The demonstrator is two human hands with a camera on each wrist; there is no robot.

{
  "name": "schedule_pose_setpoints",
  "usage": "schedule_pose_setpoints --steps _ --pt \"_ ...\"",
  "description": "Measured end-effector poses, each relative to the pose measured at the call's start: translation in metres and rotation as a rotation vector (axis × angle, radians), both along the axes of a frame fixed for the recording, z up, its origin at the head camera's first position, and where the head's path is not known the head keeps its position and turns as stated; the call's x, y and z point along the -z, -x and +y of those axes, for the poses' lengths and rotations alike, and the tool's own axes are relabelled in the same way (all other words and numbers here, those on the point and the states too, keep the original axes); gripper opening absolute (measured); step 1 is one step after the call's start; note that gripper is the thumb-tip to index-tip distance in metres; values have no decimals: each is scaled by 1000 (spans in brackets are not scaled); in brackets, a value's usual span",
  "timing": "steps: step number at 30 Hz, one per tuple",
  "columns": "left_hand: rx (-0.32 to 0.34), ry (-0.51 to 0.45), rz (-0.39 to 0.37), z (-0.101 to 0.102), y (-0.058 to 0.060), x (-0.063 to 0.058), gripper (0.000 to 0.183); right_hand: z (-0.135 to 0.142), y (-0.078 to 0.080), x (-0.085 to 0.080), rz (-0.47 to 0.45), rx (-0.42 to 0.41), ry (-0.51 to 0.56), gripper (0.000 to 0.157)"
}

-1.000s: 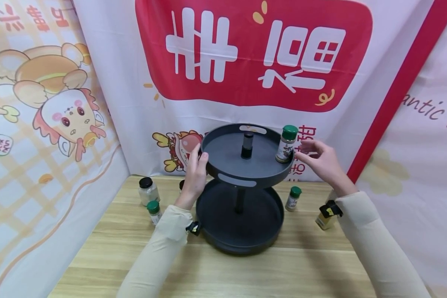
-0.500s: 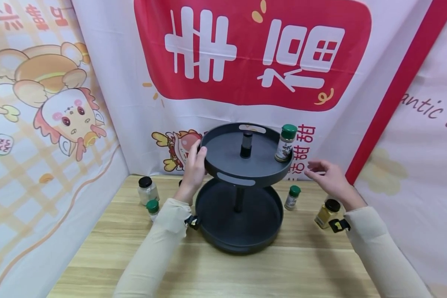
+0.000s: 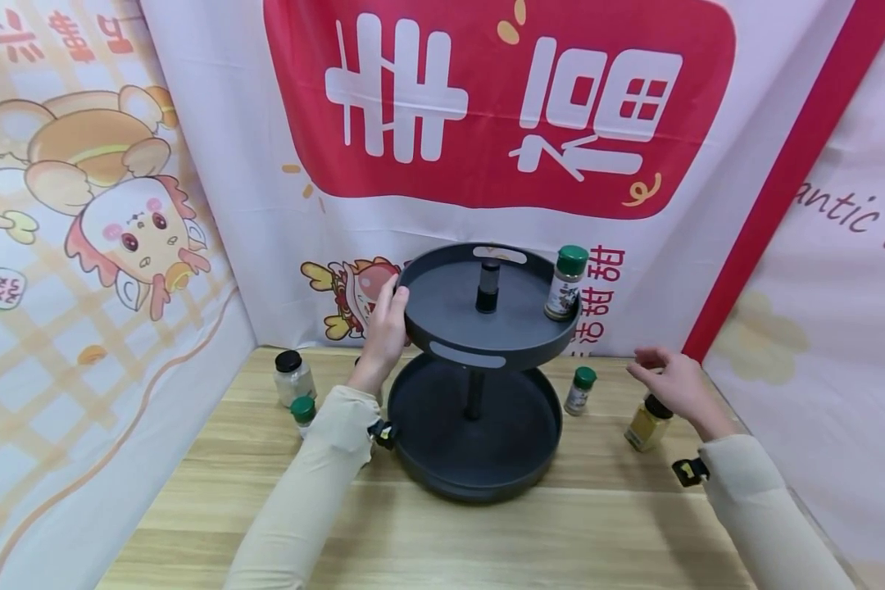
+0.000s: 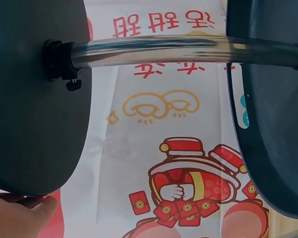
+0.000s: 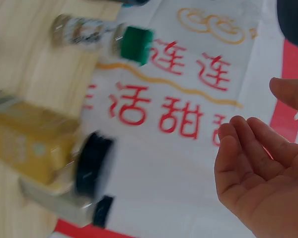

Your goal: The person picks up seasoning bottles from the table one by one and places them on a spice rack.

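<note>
Two hands in frame, one in contact. Left hand (image 3: 386,338): gripping the left rim of the upper tray (image 3: 446,315) of a dark two-tier stand (image 3: 474,395), upright near the middle of the bench (image 3: 487,541). Right hand (image 3: 680,383): released, fingers loosely bent, in the air near a yellow jar (image 3: 645,429) toward the bench's right edge. One green-capped bottle (image 3: 563,293) stands on the upper tray by its right rim; a second green-capped bottle (image 3: 578,398) on the bench, right of the stand. Near the far left corner: clear jar (image 3: 295,385), third green-capped bottle (image 3: 303,410), partly hidden by the left sleeve (image 3: 295,492).
</note>
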State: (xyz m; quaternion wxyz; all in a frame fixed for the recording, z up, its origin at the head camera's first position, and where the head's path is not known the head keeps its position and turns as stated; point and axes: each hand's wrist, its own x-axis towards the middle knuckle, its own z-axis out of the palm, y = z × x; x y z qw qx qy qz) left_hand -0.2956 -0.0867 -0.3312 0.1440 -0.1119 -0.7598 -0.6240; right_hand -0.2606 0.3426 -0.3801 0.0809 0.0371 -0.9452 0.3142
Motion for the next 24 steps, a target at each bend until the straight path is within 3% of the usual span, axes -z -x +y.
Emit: schedule_pose_setpoints --steps 11,24 --pt "51 -28 1 1 1 1 56 32 -7 43 107 37 -22 51" --pt "50 -40 14 1 -2 3 54 48 -11 73 202 109 -13 57"
